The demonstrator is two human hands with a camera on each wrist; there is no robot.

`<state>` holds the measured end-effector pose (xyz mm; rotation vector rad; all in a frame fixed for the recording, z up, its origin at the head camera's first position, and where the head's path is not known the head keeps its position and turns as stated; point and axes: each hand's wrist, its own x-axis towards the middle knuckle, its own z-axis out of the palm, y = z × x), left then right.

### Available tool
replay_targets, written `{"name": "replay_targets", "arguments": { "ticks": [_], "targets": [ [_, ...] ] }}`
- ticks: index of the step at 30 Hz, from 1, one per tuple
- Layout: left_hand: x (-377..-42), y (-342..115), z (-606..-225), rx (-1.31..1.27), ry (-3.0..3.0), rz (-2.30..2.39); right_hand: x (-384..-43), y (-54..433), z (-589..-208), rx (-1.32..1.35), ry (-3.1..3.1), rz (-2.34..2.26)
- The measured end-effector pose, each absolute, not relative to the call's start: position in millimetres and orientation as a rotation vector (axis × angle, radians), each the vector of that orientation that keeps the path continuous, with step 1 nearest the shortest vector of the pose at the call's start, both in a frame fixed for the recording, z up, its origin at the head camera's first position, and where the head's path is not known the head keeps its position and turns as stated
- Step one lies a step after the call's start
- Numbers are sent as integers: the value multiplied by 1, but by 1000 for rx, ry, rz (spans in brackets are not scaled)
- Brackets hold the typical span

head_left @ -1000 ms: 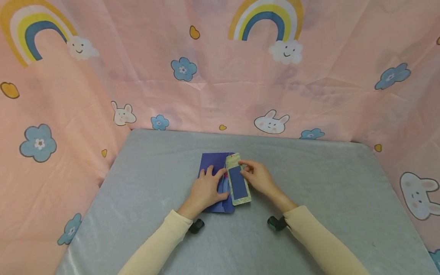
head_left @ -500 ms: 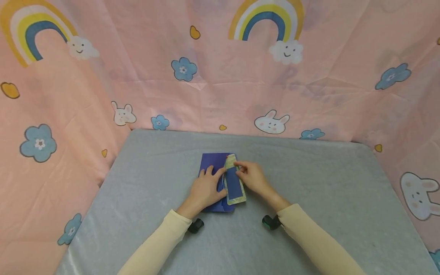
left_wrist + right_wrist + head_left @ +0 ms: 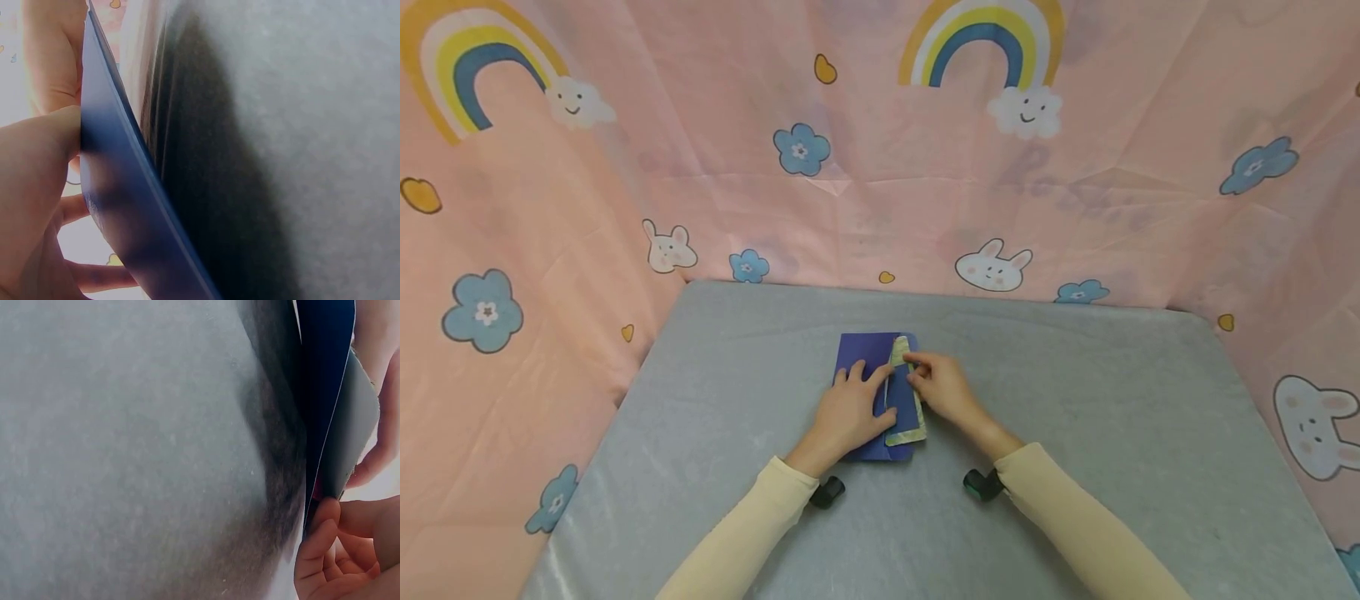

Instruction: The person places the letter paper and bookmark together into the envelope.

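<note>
A purple-blue paper folder (image 3: 867, 346) lies on the grey table, its open side to the right. My left hand (image 3: 846, 418) rests on it with fingers spread, holding it down. Between the thumb and fingers of my right hand (image 3: 946, 390) is the right edge of a long card (image 3: 904, 404) with a blue panel and a yellow-green patterned border. The card overlaps the folder's right part, its left edge at the left fingertips. From the right wrist, the card's plain grey back (image 3: 357, 422) faces the folder's blue flap (image 3: 324, 369), pinching fingers at its lower end.
The grey cloth-covered table (image 3: 745, 375) stretches out on both sides of the folder. A pink curtain (image 3: 880, 192) with rainbows, flowers and rabbits hangs behind and at the sides. Small black cameras (image 3: 829, 492) sit at both wrists.
The card has slid left, from beside the folder's right edge to farther over the folder, my right hand moving with it. My left hand and the folder have stayed nearly still.
</note>
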<state>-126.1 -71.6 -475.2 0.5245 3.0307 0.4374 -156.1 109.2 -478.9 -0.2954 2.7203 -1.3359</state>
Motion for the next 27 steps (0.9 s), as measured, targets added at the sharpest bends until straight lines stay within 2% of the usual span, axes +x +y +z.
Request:
{"name": "replay_targets", "arguments": {
  "ticks": [27],
  "targets": [
    [-125,-75,-476,516,3020,512,-150,94,-480,-182,2616,-1434]
  ]
}}
